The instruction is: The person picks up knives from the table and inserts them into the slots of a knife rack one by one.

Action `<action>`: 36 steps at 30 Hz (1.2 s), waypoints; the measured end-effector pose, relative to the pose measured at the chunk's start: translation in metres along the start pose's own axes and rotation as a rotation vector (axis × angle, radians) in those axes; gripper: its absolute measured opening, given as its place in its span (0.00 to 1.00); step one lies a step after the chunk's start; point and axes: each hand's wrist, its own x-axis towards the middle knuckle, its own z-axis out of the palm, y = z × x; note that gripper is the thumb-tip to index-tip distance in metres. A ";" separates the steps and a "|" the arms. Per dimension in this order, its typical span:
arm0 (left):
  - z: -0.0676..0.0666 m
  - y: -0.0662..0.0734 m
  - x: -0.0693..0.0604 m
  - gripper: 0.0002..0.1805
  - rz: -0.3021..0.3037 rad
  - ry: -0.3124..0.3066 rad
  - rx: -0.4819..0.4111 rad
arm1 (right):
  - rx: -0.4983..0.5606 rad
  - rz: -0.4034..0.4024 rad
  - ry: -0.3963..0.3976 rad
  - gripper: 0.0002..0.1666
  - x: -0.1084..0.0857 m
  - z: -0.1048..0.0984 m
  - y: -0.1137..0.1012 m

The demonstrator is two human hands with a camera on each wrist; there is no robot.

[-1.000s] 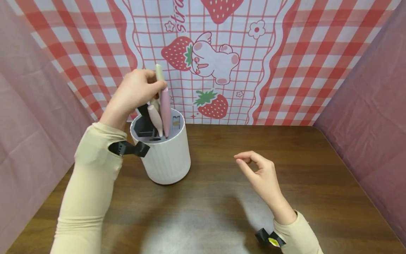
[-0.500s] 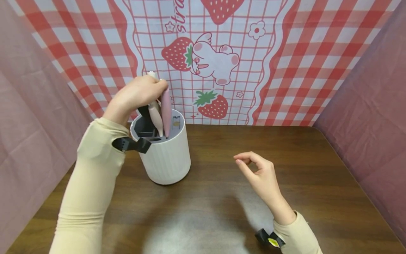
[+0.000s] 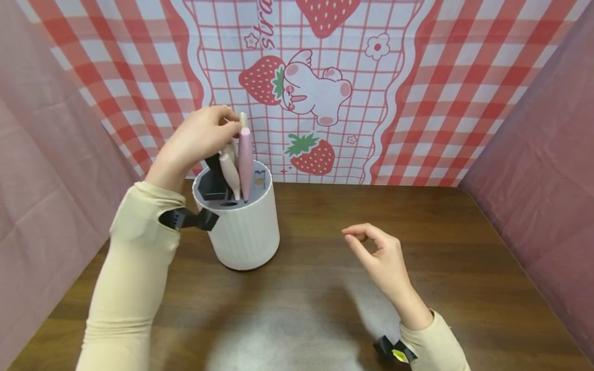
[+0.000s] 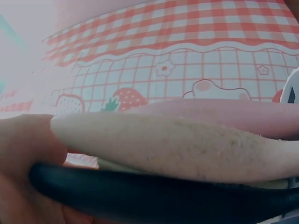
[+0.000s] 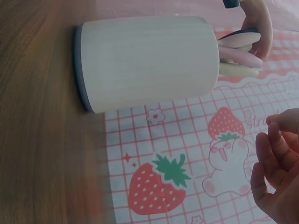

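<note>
A white ribbed knife block [image 3: 243,232] stands upright at the left of the table, with several handles leaning out of its grey top. My left hand [image 3: 197,134] is above it, fingers bent among the handles. Beside its fingertips are a pale green handle [image 3: 243,120] and a pink handle [image 3: 246,159]. A cream handle [image 4: 163,144] and a black handle [image 4: 154,191] lie close to that hand in the left wrist view. Whether it grips one of them is hidden. My right hand [image 3: 382,255] hovers over the table, loosely curled, holding nothing.
The brown wooden table [image 3: 297,304] runs beneath. Behind it hangs a strawberry-print checked cloth [image 3: 311,98], close behind the block. Pink cloth walls [image 3: 533,134] rise at both sides. The block's top has other slots [image 3: 227,204] at its front.
My left hand dipped toward the handles, then rose slightly. The pale green handle, first high at its fingers, now sits lower, behind the pink handle. My right hand stays still.
</note>
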 end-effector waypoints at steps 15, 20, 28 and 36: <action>0.002 -0.012 -0.001 0.24 -0.009 -0.077 -0.157 | -0.028 -0.012 -0.007 0.07 0.002 -0.005 0.004; 0.004 -0.014 -0.004 0.24 -0.001 -0.030 -0.195 | -0.055 -0.020 -0.007 0.07 0.003 -0.009 0.005; 0.012 -0.017 -0.008 0.21 0.013 0.125 -0.332 | -0.099 -0.034 -0.002 0.09 0.005 -0.013 0.006; 0.024 -0.022 -0.025 0.20 0.032 0.372 -0.308 | -0.122 -0.084 -0.031 0.13 0.015 -0.023 0.004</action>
